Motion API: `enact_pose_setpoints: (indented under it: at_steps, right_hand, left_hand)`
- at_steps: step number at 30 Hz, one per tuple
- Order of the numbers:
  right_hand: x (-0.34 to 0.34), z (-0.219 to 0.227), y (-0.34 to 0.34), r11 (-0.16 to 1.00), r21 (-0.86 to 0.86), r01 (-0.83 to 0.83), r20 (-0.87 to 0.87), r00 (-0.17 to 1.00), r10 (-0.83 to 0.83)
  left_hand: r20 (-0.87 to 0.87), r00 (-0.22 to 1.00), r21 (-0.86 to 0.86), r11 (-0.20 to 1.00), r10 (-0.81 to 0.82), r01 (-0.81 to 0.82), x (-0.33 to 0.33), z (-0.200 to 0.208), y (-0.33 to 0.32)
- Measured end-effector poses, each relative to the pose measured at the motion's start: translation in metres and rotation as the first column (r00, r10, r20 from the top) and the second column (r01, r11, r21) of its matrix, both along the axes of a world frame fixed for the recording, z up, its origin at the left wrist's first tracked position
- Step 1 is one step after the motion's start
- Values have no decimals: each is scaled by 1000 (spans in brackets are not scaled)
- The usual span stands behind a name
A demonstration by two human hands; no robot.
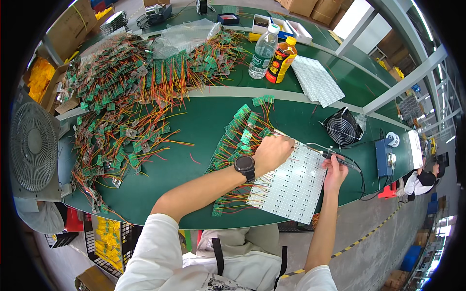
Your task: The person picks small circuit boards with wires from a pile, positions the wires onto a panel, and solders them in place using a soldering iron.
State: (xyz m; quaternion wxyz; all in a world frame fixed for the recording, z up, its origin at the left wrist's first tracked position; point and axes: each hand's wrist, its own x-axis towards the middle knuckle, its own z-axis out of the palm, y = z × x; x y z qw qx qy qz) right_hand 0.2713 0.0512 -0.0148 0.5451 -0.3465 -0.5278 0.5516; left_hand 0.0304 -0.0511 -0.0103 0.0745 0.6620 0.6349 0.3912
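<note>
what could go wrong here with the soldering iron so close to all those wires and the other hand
The left hand presses on the white panel close to where the soldering iron in the right hand works, so a slip might burn the fingers. The wired green boards lie bunched against the panel's edge; the tip could scorch their insulation. The iron's cable trails off the table edge and could snag.

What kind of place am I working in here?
Most likely an electronics assembly line. Heaps of small green circuit boards with wire leads cover the green workbench, the right hand holds a soldering iron over a white LED panel, and a small extraction fan stands beside it.
</note>
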Motion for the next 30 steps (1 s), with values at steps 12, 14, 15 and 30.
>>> enact_pose_setpoints:
  at_steps: [12, 14, 15, 30]
  right_hand:
    - [3, -4, 2, 994, -48, -97, 73, 992, 101]
    - [3, -2, -1, 993, -63, -99, 100, 989, 105]
    - [3, -2, -1, 993, -63, -101, 107, 988, 108]
    - [3, -4, 0, 991, -49, -121, 118, 985, 126]
  left_hand:
    - [-9, 1000, -19, 1000, -5, 5, 0, 3, 2]
    - [1, 1000, -39, 999, -18, 18, -1, 4, 1]
    - [3, 1000, -35, 999, -17, 17, 0, 4, 1]
    - [2, 1000, -24, 999, -21, 21, -1, 1, 0]
